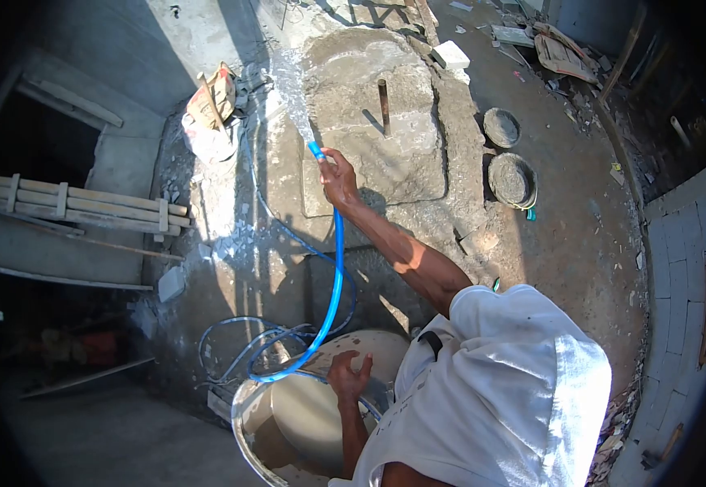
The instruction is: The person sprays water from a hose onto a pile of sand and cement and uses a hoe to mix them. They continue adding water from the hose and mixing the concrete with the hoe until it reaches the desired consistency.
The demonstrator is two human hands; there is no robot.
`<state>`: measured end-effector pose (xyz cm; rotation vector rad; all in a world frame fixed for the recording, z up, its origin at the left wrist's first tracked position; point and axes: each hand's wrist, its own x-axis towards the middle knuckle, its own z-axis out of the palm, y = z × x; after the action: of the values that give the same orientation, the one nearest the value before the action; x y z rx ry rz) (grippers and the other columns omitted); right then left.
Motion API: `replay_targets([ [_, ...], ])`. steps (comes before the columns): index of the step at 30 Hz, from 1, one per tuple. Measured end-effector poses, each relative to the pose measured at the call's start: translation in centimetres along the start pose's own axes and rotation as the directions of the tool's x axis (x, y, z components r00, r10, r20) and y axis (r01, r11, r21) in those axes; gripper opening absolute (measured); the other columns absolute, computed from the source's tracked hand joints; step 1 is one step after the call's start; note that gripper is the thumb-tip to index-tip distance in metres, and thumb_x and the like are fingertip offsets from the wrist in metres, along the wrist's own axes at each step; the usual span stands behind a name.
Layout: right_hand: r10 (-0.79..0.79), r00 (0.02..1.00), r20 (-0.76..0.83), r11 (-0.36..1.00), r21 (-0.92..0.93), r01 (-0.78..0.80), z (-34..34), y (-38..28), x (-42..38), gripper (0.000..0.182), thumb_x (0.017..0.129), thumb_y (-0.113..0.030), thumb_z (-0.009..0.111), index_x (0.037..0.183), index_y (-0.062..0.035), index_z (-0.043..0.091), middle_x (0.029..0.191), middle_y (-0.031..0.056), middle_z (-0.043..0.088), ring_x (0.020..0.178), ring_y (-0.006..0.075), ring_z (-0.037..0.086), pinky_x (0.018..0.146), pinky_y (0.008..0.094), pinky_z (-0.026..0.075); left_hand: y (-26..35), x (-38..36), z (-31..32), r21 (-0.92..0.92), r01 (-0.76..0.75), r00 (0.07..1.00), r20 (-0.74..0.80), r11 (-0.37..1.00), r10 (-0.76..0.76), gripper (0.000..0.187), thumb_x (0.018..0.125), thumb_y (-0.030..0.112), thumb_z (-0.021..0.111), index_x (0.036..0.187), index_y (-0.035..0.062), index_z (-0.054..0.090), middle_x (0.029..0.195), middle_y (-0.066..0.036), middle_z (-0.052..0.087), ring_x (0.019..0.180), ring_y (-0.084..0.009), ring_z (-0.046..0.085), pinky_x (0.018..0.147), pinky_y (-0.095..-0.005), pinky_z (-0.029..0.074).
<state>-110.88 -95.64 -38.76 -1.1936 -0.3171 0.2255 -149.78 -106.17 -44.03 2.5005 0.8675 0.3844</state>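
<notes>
Because the metal drum (pixel 243 422) sits closest to me, right under my chest, that is where I see the first trouble: my left hand (pixel 348 380) hovers over its rim with fingers loosely spread, gripping nothing, and a slip on wet ground could tip me against that thin edge. Beside the drum, the blue hose (pixel 335 280) lies in loops (pixel 255 349) on the floor; I judge a foot could catch in them, or a loop could kink and choke the flow. The hose then rises along my outstretched arm to my right hand (pixel 338 180), which is closed around it just behind the outlet, thumb apparently near the opening. The water spray (pixel 292 93) fans out from there toward the cement mix heap (pixel 377 122). If the grip loosens, the end could whip and soak the paper sack (pixel 211 105) lying at the heap's left. Too much water could wash slurry off the pile toward the two round pans (pixel 511 178) on the right. The upright handle (pixel 384 105) stuck in the mix looks stable.
</notes>
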Motion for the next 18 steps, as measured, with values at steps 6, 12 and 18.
replay_targets([
  [6,-0.057,0.997,-0.059,0.997,-0.054,0.054,0.1,-0.2,0.3,0.027,0.094,-0.025,0.053,0.115,-0.0076,0.054,0.059,0.0010,0.051,0.054,0.0088,0.047,0.049,0.0295,0.036,0.0,-0.1,0.0,-0.005,-0.004,1.000,0.001,1.000,0.004,0.029,0.071,0.033,0.076,0.080,0.0078,0.066,0.082,-0.010,0.066,0.077,-0.0281,0.064,0.069,-0.0385,0.051],
  [12,-0.215,0.975,-0.055,0.974,0.063,0.218,1.5,-0.5,2.1,0.033,0.095,-0.027,0.053,0.119,-0.0043,0.050,0.060,-0.0033,0.048,0.053,0.0041,0.042,0.048,0.0225,0.034,-0.2,0.0,0.1,-0.024,0.022,1.000,0.006,0.999,-0.022,0.029,0.070,0.033,0.077,0.080,0.0072,0.067,0.082,-0.011,0.066,0.078,-0.0285,0.064,0.070,-0.0383,0.051],
  [18,-0.072,0.996,-0.059,0.996,0.040,0.074,3.2,-2.8,3.2,0.026,0.092,-0.020,0.054,0.113,-0.0055,0.055,0.061,-0.0010,0.049,0.055,0.0058,0.045,0.048,0.0268,0.035,-0.4,-0.1,0.3,-0.017,0.034,0.999,0.001,0.999,-0.034,0.031,0.070,0.034,0.077,0.080,0.0070,0.066,0.082,-0.011,0.066,0.077,-0.0287,0.064,0.069,-0.0384,0.051],
])
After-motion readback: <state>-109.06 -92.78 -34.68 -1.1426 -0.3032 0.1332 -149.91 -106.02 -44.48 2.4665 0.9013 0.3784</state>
